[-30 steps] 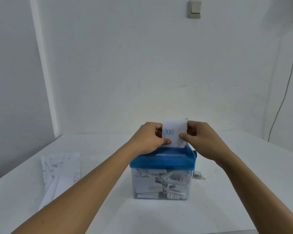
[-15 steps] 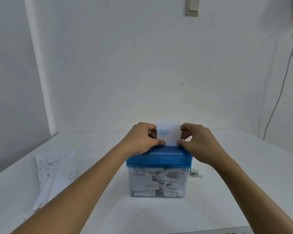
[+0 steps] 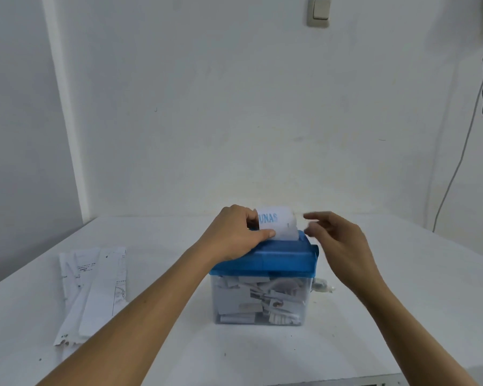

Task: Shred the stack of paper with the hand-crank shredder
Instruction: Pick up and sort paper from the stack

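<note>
— White tabletop [image 3: 401, 274], bare white wall [image 3: 234, 107] behind; what do we see changed at the shredder [image 3: 262, 277]?
— Our right hand [image 3: 337, 238] has let go of the slip [image 3: 276, 225]; its fingers [image 3: 315, 217] now spread loose, holding nothing, just beside the blue lid [image 3: 276, 254]. Our left hand [image 3: 234, 235] keeps pinching the slip, which stands upright in the slot.
— So we judge the crank [image 3: 322, 286] comes next?
— Likely. The slip is thin, curling, printed blue. The bin [image 3: 234, 302] is clear hard plastic, packed with flat strips. The stack of paper [image 3: 92, 291], creased and ragged-edged, lies well apart on our left.
</note>
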Demonstrator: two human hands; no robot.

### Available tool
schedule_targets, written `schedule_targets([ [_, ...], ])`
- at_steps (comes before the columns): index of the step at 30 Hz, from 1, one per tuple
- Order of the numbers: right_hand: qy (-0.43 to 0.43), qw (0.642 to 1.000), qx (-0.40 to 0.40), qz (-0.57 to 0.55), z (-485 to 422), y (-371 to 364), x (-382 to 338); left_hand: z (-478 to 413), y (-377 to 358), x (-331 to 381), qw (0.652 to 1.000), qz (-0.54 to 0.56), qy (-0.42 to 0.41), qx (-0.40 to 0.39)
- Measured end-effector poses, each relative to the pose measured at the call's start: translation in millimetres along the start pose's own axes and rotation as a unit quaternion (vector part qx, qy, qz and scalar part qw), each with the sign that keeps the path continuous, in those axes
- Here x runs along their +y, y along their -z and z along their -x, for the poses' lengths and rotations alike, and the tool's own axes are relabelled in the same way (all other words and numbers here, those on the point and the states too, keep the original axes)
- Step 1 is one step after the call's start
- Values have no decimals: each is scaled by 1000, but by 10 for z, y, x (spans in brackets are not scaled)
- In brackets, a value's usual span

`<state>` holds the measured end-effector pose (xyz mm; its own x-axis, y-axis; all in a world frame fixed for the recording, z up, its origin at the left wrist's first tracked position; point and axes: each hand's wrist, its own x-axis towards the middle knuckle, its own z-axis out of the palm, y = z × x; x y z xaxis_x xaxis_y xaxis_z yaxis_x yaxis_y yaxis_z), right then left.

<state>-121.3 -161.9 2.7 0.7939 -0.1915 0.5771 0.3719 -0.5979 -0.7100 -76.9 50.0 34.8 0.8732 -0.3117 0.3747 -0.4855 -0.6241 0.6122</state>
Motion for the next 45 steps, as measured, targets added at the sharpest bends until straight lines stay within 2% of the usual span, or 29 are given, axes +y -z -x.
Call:
schedule_targets([
  [2, -29, 998, 44, -24, 169, 48, 179, 12, -8, -12, 1000, -10, -10, 1],
  [3, -43, 998, 38, -12, 265, 64, 264, 11, -12, -12, 1000, -16, -13, 1],
  [5, -53, 997, -24, 46, 455, 68, 405, 14, -18, 1, 999, -33, -20, 0],
  [9, -8, 976, -141, 164, 716, 22, 557, 19, -34, 31, 997, -69, -30, -17],
  [14, 49, 952, -130, 274, 833, -30, 619, 72, -59, 76, 988, -149, -31, 6],
  [17, 78, 955, -120, 261, 757, 27, 588, 109, -101, 94, 982, -183, -33, 19],
  [22, 100, 951, -180, 231, 680, 200, 452, 178, -143, 142, 979, -203, -26, 24],
  [27, 92, 963, -216, 131, 695, 321, 377, 195, -147, 138, 977, -210, -22, 7],
  [30, 108, 976, -184, 39, 672, 347, 345, 179, -153, 123, 976, -217, -24, 4],
  [33, 120, 976, -179, 18, 632, 380, 282, 167, -139, 112, 973, -229, -26, -10],
  [38, 55, 984, -131, -106, 424, 399, 9, 166, -126, 114, 967, -251, -35, -29],
  [45, -33, 999, -26, 17, -214, 287, -131, 140, -113, 75, 973, -224, -49, -33],
])
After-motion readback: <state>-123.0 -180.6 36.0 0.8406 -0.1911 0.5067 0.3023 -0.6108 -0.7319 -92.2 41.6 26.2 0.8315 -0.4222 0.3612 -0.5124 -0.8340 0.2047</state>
